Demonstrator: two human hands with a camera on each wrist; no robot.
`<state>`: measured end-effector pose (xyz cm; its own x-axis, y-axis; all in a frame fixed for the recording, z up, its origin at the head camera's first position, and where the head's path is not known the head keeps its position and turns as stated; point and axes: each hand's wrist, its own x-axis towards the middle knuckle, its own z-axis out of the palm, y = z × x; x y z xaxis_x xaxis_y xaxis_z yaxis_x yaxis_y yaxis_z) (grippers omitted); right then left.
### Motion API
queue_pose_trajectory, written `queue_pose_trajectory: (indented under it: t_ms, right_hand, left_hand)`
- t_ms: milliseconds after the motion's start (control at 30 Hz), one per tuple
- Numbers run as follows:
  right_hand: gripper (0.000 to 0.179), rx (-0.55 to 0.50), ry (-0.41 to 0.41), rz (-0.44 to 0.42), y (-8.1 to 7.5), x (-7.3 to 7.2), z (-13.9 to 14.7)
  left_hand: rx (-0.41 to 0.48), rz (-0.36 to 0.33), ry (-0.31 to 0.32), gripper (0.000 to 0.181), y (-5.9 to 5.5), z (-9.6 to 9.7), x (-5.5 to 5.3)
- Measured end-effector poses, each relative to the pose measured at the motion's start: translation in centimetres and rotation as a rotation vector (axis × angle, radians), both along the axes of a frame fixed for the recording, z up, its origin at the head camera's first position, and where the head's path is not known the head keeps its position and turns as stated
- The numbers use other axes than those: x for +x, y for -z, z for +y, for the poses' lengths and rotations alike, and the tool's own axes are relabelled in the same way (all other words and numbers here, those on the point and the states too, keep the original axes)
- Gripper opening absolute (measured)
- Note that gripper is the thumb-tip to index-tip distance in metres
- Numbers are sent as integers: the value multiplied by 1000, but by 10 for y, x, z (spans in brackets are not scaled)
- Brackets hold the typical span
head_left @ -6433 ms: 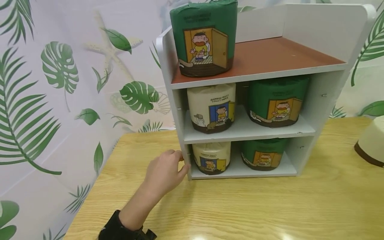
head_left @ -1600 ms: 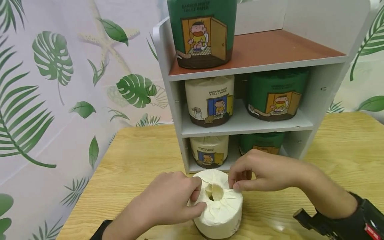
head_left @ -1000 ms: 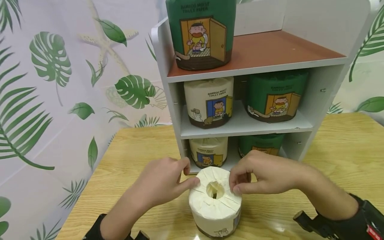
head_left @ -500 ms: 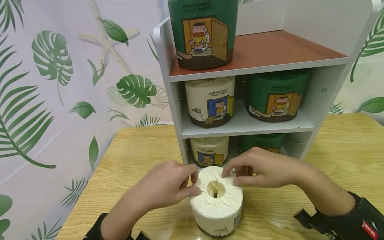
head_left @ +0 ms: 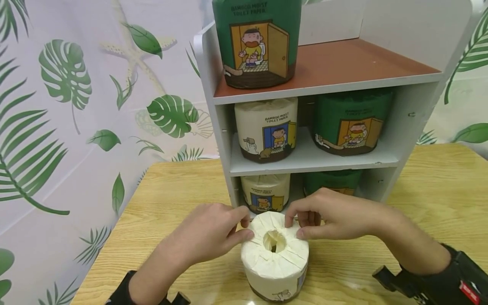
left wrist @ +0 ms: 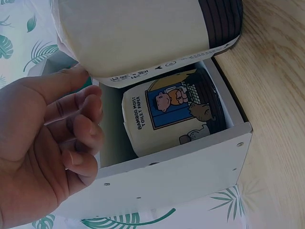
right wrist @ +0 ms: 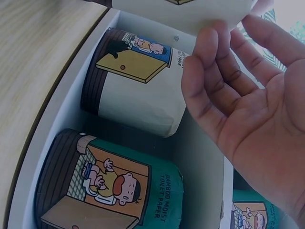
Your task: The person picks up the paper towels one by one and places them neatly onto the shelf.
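A cream toilet roll [head_left: 274, 271] stands upright on the wooden table before the shelf unit, its top wrap pleated around the core hole. The left hand [head_left: 209, 233] is at the roll's upper left rim, thumb tip touching it and fingers loosely bent. From the right, the right hand [head_left: 331, 216] reaches over and touches the far right of the rim with fingertips and thumb. In the left wrist view, the thumb of the left hand [left wrist: 47, 138] meets the roll's edge [left wrist: 138, 33]. Bent fingertips of the right hand [right wrist: 252, 95] are at the roll [right wrist: 186, 14] in the right wrist view.
The white shelf unit [head_left: 413, 127] holds a green toilet roll [head_left: 255, 42] on top. Its middle shelf has a cream roll [head_left: 264, 131] and a green roll [head_left: 350, 120]. Below are another cream roll [head_left: 264, 190] and a green roll [head_left: 331, 178], partly hidden by the right hand.
The cream roll, earlier at the table's far right, now stands before the shelf unit. It has been turned, bringing its print round to the front. The left hand left the shelf's side.
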<state>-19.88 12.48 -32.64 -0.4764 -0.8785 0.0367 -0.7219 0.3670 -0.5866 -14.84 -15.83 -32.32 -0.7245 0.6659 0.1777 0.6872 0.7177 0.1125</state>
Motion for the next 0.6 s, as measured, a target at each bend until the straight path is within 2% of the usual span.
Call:
queue_pose_trajectory:
  t_ms: [133, 233, 333, 467, 600]
  right_hand:
    - [6, -14, -17, 3, 0, 1, 0]
    - [4, -24, -29, 9, 0, 1, 1]
    - [5, -28, -32, 10, 0, 2, 0]
    - [6, -26, -41, -13, 0, 3, -1]
    - [5, -43, -106, -52, 1, 4, -1]
  left_hand:
    - [-8, 6, 17, 24, 1, 1, 2]
    - [-33, -29, 35, 33, -1, 3, 6]
    - [-53, -66, 56, 34, -3, 6, 12]
    - [-55, -74, 15, 23, -2, 11, 18]
    - [-47, -61, -53, 17, -2, 10, 18]
